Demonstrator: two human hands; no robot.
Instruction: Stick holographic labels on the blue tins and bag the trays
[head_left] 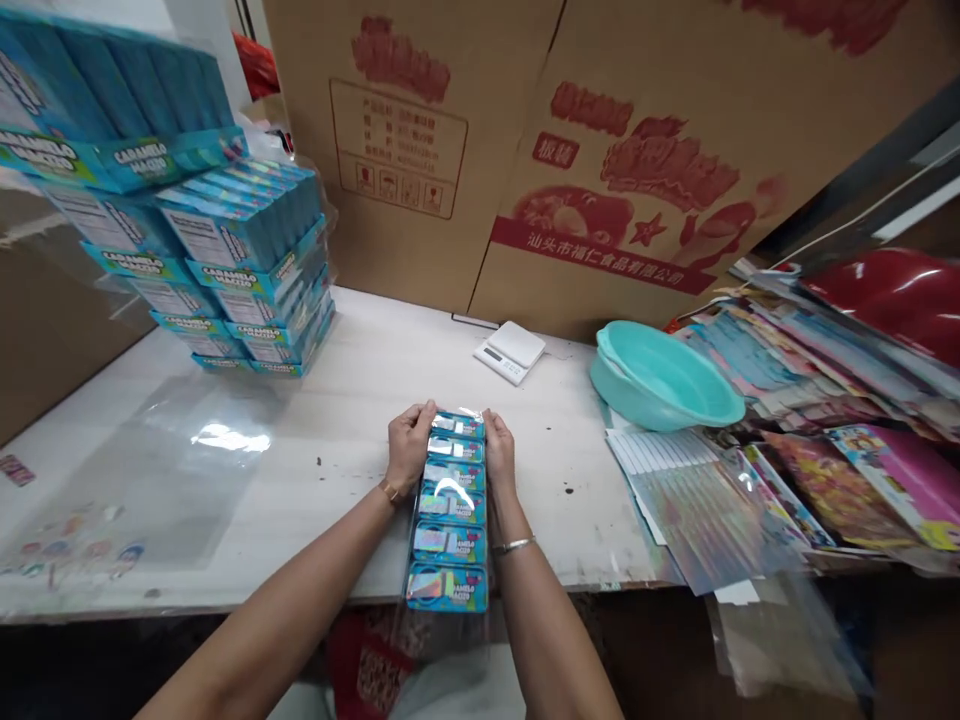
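A row of several small blue candy boxes in clear film (450, 505) lies on the white table (322, 460), running from the front edge away from me. My left hand (409, 448) grips the far left side of the row, fingers curled over its end. My right hand (500, 452) presses against the far right side, fingers closed on it. The row's near end overhangs the table edge.
Stacked blue display boxes (240, 265) stand at the back left beside clear plastic sheets (165, 470). A small white scale (510, 350) and a teal basin (664, 378) sit behind. Piles of printed packaging (810, 450) fill the right. Large cardboard cartons (600, 150) wall the back.
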